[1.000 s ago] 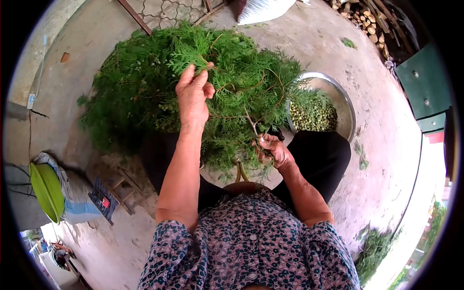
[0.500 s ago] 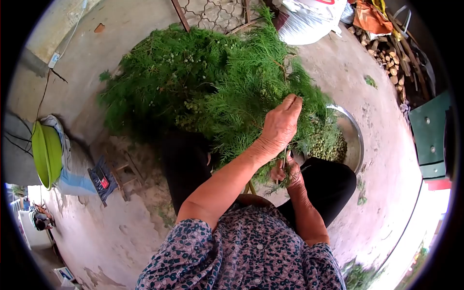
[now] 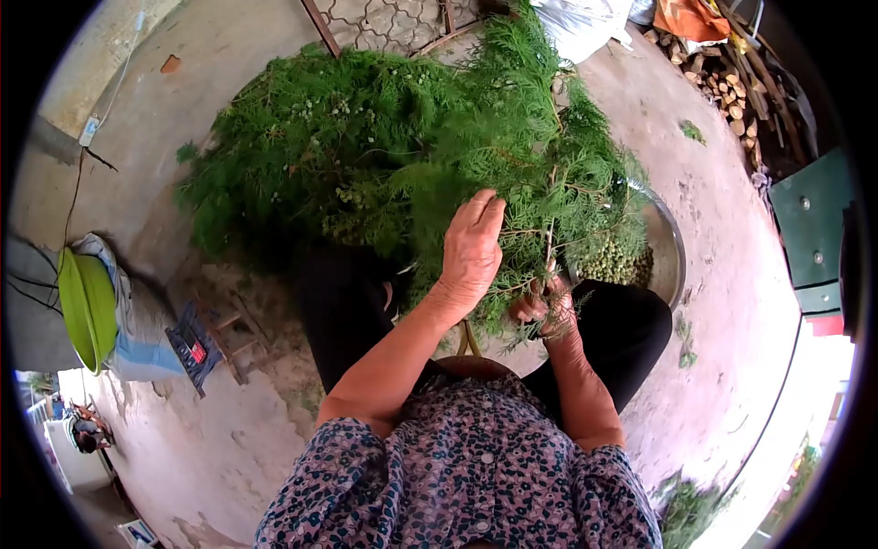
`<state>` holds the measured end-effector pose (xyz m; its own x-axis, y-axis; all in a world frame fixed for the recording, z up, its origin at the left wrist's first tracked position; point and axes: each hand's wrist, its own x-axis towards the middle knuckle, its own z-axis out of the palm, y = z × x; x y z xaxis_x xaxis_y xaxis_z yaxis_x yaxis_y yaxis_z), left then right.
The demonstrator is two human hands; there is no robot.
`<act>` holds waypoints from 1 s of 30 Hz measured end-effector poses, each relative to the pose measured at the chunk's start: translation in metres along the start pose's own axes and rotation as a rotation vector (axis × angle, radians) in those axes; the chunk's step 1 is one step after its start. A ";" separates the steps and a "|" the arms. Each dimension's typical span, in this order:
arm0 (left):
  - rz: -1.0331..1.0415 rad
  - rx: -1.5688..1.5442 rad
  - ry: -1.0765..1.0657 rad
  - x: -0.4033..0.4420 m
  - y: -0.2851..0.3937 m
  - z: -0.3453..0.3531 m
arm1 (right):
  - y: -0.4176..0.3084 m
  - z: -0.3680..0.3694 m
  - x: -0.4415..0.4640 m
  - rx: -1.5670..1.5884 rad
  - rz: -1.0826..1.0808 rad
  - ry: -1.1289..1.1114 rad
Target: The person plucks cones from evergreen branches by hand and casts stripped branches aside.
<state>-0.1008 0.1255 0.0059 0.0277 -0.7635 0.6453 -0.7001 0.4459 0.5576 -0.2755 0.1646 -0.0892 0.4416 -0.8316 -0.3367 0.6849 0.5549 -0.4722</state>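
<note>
Branches ahead, open floor to the right

The branches (image 3: 311, 156) crowd the space before the left hand (image 3: 473, 249); the right knee (image 3: 631, 320) and basin (image 3: 673, 247) hem in the right hand (image 3: 551, 309) — past the basin, bare floor (image 3: 732, 247) leaves room.

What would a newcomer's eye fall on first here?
Probably the big heap of green branches in the upper middle, with the right hand gripping one stem. Next, the metal bowl of small round green pieces at right, then the lime-green basin at far left.
</note>
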 end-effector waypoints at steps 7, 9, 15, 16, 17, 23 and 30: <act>-0.006 0.046 0.008 -0.012 -0.013 -0.005 | -0.004 0.000 0.001 0.058 -0.021 0.083; -0.027 -0.049 0.004 -0.011 -0.022 -0.009 | -0.003 0.000 0.000 0.060 -0.025 -0.075; -0.107 -0.207 0.004 -0.014 -0.036 -0.010 | -0.002 -0.013 0.003 0.101 0.027 -0.208; -0.180 -0.358 0.035 -0.012 -0.034 -0.009 | -0.001 -0.015 0.003 0.113 0.026 -0.256; -0.177 -0.357 0.039 -0.009 -0.034 -0.010 | 0.000 -0.018 0.004 0.126 0.026 -0.302; -0.749 -0.590 -0.639 0.017 -0.049 -0.024 | 0.000 -0.021 0.000 0.154 0.091 -0.197; -1.277 -0.840 -0.280 0.032 -0.048 -0.049 | -0.012 0.004 -0.007 -0.302 0.080 -0.063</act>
<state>-0.0318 0.1023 0.0253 0.0768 -0.8440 -0.5308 0.2732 -0.4942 0.8253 -0.2849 0.1639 -0.0782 0.5286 -0.7797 -0.3356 0.4476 0.5919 -0.6703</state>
